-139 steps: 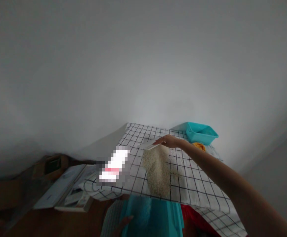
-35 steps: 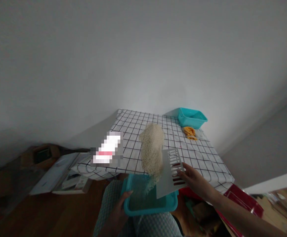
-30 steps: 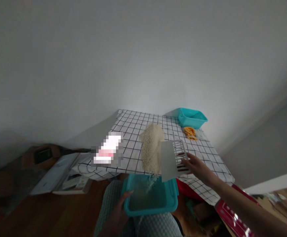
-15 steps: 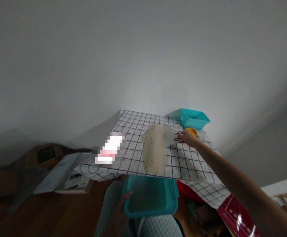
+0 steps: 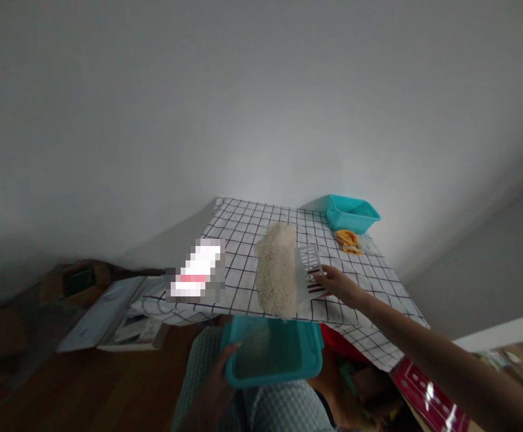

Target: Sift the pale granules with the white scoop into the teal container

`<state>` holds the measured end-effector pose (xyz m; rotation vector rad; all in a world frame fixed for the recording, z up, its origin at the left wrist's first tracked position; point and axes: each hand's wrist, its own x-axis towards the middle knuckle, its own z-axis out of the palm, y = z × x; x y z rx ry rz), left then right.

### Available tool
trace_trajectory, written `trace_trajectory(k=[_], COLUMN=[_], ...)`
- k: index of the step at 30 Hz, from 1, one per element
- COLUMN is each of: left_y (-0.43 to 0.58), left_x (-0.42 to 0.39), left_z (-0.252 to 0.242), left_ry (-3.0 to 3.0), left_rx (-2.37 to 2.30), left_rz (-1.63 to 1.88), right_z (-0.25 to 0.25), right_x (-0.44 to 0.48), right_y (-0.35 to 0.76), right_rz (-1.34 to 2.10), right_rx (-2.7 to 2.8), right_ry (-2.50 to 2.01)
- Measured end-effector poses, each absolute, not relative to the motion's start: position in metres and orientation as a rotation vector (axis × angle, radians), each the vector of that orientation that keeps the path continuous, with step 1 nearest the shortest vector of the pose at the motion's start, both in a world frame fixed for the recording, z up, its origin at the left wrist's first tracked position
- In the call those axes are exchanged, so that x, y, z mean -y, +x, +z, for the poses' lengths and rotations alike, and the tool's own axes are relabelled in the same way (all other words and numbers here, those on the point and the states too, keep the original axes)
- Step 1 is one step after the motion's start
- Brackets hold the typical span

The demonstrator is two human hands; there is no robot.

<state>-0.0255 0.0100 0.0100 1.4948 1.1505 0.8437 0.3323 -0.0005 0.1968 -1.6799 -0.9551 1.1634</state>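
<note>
My right hand (image 5: pixel 338 284) is closed on a white slotted plastic panel (image 5: pixel 307 273). The panel's left edge lies against a long heap of pale, rice-like grains (image 5: pixel 277 270) on the checked cloth. Below the table edge, a teal plastic bin (image 5: pixel 268 379) rests at my lap with its opening upward and some grains dimly visible inside. My left hand (image 5: pixel 223 372) grips the bin's left rim, thumb over the edge; its other fingers are hidden or in shadow.
A white table cloth with black grid lines (image 5: pixel 238 231) covers the table. At the back right stand a smaller teal basket (image 5: pixel 353 217) and a crumpled yellow cloth (image 5: pixel 346 239). A blurred-out bright screen (image 5: pixel 198 268) lies at the left, and a red box (image 5: pixel 427 393) is low right.
My right hand has brought the white panel toward me along the right side of the heap, exposing the yellow cloth. My left hand stays on the bin.
</note>
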Motion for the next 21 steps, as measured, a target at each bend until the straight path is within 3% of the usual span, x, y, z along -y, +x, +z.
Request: trace_trajectory(k=[14, 21], left_y=[-0.030, -0.030], left_x=[-0.004, -0.004], left_z=[0.031, 0.023], left_ry=[1.386, 1.347], left_rx=[-1.070, -1.071], left_rz=[0.801, 0.836], right_z=[0.181, 0.203], right_x=[0.061, 0.058], right_y=[0.294, 0.300], right_rz=[1.219, 1.054], right_rx=[0.965, 1.135], right_ry=[-1.501, -1.574])
